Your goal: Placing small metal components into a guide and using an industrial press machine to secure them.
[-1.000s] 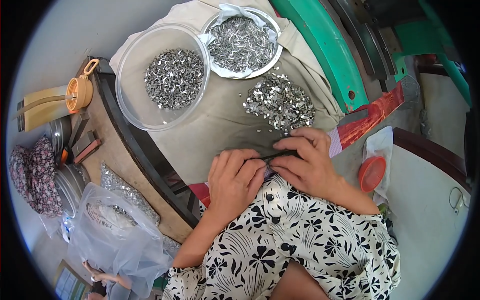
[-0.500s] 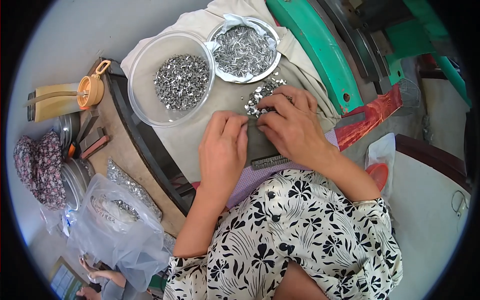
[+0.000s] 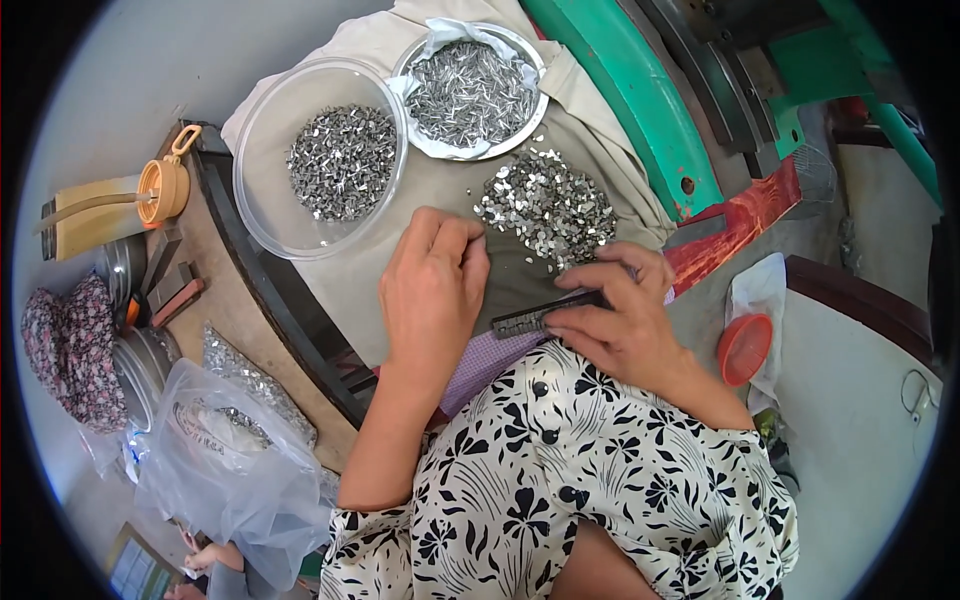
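My right hand grips a dark, slotted metal block at its right end, close to my body. To the left, my left hand is raised over the cloth with fingertips pinched together; whatever they may hold is hidden. Beyond my right hand, a loose pile of small shiny metal pieces lies on the grey-beige cloth. A clear plastic tub at the far left contains many small metal pieces. Next to it, a lined round metal bowl is full of thin silvery pins.
A green machine frame borders the cloth on the right. Left of the cloth, a wooden bench carries an orange-lidded bottle and plastic bags of metal parts. A red basket is at right. Another person's arm shows at lower left.
My right hand has left the metal pile, come nearer my body and taken hold of the slotted block. The pile is now uncovered. My left hand stays pinched, slightly farther left in the picture.
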`<state>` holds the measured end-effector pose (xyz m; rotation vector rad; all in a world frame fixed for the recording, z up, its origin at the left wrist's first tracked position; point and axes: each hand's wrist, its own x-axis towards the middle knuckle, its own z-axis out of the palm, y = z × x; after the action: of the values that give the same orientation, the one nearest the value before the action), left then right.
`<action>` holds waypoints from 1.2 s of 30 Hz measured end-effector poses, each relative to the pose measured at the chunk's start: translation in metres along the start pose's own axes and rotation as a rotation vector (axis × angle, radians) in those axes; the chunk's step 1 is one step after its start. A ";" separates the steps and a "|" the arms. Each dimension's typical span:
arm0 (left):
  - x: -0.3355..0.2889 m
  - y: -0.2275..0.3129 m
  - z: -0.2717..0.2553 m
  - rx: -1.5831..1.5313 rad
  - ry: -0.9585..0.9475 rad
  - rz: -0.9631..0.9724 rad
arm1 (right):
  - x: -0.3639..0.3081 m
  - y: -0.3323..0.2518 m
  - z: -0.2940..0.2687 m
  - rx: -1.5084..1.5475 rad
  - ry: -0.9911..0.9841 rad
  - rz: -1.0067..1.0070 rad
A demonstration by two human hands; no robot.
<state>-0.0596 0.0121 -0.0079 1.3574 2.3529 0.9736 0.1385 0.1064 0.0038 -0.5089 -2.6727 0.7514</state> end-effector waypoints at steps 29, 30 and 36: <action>-0.014 -0.004 0.000 -0.042 0.037 -0.056 | 0.006 0.006 -0.013 -0.220 0.012 -0.098; -0.015 -0.004 0.000 -0.064 0.039 -0.070 | 0.002 0.005 -0.011 -0.242 -0.007 -0.104; -0.013 -0.003 0.003 -0.049 0.034 -0.100 | 0.000 0.005 -0.008 -0.110 0.008 -0.055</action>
<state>-0.0532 0.0017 -0.0132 1.2019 2.3797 1.0254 0.1425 0.1136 0.0075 -0.4621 -2.7203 0.5882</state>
